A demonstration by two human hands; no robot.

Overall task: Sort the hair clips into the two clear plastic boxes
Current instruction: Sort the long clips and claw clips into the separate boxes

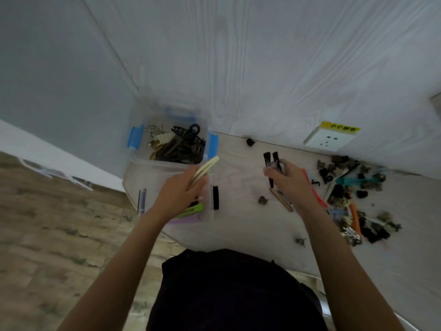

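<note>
We look down on a pale table (250, 225) set against a white wood-grain wall. Our left hand (181, 192) grips a long cream clip (205, 172), its tip pointing up and right over the edge of the far box. That far box (170, 144), clear with blue latches, holds a tangle of dark claw clips, a black one (188, 133) lying on top, with a cream comb-like piece beside it; the rest inside is too jumbled for us to name.

The near box (207, 206), clear with dark latches, sits just below it and is largely covered by our left hand and wrist. We can make out only a green clip (191, 210) and something lilac beneath it.

Our right hand (290, 181) has its fingers curled round a pair of dark long clips (272, 166) that stand up past the fingertips; how many it holds we cannot tell. A brown clip (281, 199) lies on the table, partly under that hand, and a red one (313, 188) shows along the wrist.

To the right lies the unsorted pile (353, 199), blurred: teal, orange, black and grey pieces mixed together. A few small stray clips are scattered on the table. A wall socket (329, 139) with a yellow label sits above the pile. Our dark clothing fills the bottom of the view
</note>
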